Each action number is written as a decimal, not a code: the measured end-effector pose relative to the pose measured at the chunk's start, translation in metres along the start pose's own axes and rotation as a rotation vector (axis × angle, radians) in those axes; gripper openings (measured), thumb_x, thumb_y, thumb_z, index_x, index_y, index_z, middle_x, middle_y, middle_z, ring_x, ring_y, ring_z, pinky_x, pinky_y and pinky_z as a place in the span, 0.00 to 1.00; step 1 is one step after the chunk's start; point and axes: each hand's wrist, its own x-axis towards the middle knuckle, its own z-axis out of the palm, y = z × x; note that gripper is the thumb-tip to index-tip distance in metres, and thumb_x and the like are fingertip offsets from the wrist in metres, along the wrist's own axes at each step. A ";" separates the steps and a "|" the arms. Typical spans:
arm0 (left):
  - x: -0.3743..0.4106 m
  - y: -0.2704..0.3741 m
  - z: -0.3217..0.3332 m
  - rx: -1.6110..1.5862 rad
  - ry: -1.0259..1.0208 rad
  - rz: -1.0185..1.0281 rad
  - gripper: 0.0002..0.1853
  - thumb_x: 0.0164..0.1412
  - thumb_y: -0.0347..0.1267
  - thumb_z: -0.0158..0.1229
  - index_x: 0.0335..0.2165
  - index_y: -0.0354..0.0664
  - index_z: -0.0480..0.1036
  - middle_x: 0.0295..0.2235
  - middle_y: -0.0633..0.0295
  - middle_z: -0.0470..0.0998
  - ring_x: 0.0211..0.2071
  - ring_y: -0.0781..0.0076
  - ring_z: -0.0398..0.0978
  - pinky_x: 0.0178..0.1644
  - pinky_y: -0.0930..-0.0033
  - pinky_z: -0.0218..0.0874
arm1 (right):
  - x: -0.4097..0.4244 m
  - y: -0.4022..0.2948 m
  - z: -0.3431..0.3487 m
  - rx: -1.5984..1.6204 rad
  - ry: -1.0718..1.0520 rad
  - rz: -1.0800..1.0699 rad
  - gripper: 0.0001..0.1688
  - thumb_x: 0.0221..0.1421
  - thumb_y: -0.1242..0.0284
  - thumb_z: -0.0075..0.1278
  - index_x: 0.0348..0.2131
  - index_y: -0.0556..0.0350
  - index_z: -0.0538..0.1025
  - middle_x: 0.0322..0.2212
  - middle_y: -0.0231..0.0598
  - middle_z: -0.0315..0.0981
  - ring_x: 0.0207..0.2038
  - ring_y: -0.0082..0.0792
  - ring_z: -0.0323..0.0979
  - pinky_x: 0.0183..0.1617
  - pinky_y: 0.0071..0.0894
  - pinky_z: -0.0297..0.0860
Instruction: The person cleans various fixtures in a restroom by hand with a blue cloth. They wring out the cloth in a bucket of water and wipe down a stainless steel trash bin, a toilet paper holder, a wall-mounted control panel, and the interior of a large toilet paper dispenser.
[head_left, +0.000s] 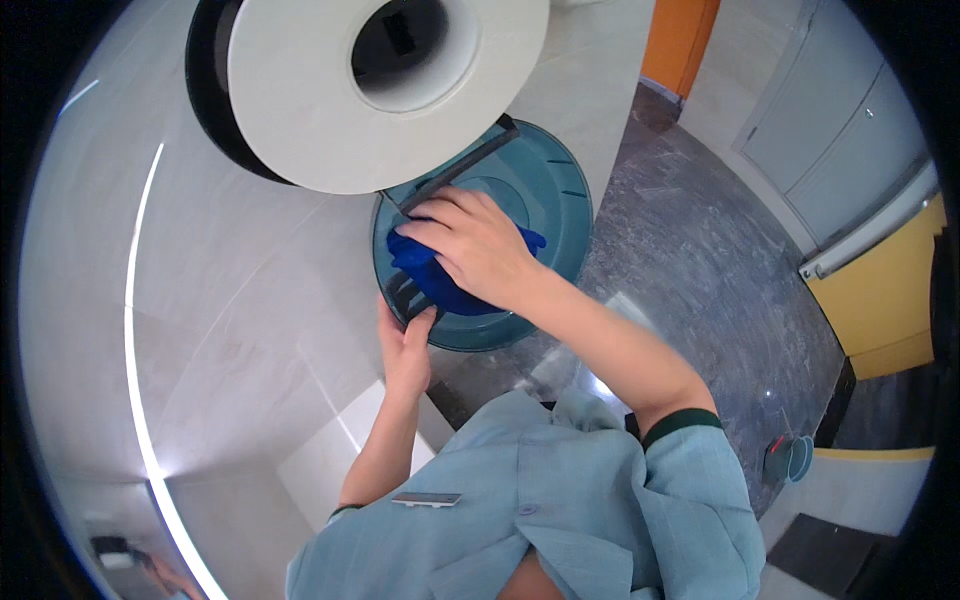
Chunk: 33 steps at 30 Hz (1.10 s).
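Note:
My right hand (480, 244) presses a crumpled blue cloth (469, 292) against the inside of a round teal plastic cover (559, 195). My left hand (407, 349) grips the rim at the lower left, its thumb by dark slots in the plastic. Above the cover is a large white roll (300, 97), apparently paper, with a hollow core, set on a black round backing (206, 90) like that of a jumbo roll dispenser. A dark bar (469, 165) runs across the cover's upper edge, just under the roll. Part of the cloth is hidden by my right hand.
A grey tiled wall (232, 300) with a bright light strip (131, 300) fills the left side. Dark marbled floor (697, 255) lies to the right, with a small teal bin (787, 459) on it. Beyond are grey doors (825, 120), an orange panel (675, 45) and a yellow panel (877, 307).

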 end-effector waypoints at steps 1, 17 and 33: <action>-0.001 0.002 -0.003 -0.008 0.011 -0.024 0.29 0.55 0.20 0.52 0.57 0.34 0.57 0.50 0.56 0.69 0.51 0.69 0.67 0.57 0.68 0.58 | 0.008 0.006 0.002 0.034 -0.038 0.013 0.27 0.38 0.80 0.56 0.44 0.47 0.77 0.45 0.37 0.73 0.50 0.44 0.67 0.54 0.43 0.64; 0.002 0.006 0.001 -0.041 0.046 0.005 0.26 0.58 0.20 0.50 0.55 0.33 0.58 0.50 0.52 0.70 0.49 0.66 0.71 0.52 0.64 0.66 | -0.088 0.033 -0.007 -0.247 0.041 0.515 0.46 0.43 0.78 0.57 0.61 0.55 0.56 0.58 0.57 0.55 0.59 0.60 0.56 0.62 0.51 0.57; 0.003 0.002 0.003 -0.014 0.056 0.043 0.24 0.61 0.23 0.51 0.55 0.35 0.58 0.50 0.53 0.69 0.49 0.67 0.71 0.51 0.65 0.67 | -0.056 0.008 -0.058 0.319 0.283 0.759 0.35 0.50 0.72 0.54 0.55 0.69 0.62 0.48 0.61 0.67 0.50 0.54 0.68 0.56 0.41 0.64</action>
